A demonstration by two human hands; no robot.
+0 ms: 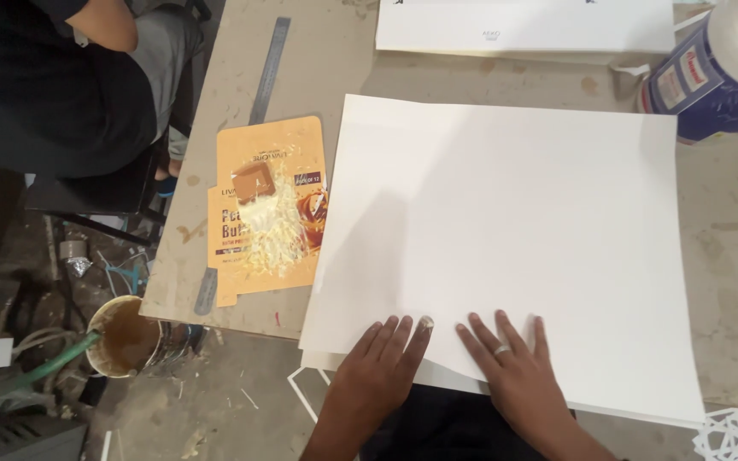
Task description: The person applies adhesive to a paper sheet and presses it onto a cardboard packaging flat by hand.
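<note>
The white sheet [506, 248] lay flat on the table [318, 77], its near edge overhanging, and I saw my left hand [382, 363] and right hand [514, 367] pressing it down with fingers spread, gripping nothing, the smoothing seemingly unfinished.

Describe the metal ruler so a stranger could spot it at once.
Start at the big white sheet under both hands. Left of it lies an orange flattened carton. The ruler runs from beneath that carton toward the table's far edge: long, thin, grey steel.
</note>
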